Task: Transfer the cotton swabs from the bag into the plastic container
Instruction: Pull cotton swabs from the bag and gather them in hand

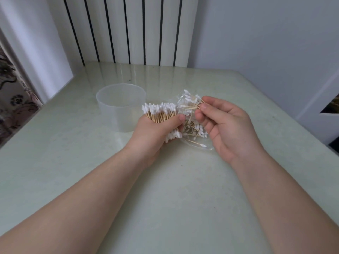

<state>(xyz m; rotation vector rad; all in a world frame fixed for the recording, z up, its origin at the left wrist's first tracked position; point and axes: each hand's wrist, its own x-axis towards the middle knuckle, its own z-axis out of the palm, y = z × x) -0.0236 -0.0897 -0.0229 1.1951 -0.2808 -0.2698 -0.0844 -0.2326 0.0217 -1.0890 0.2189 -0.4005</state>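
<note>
Left hand [156, 131] clenched round cotton swabs [159, 112] bundle, sticks kept aligned, likely for one drop; right hand [227, 123] fingers [209, 109] pinch few more from bag [194, 134] between hands; plastic container [119, 107] on desk [174, 189] just behind, looks empty

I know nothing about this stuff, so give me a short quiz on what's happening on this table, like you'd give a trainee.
1. True or false: the plastic container already holds swabs.
2. Fill in: the right hand pinches a small bunch; loose swabs lie in the clear ___.
3. Which hand grips the large bundle? A left hand; B right hand; C neither.
Key: 1 false; 2 bag; 3 A.
</note>
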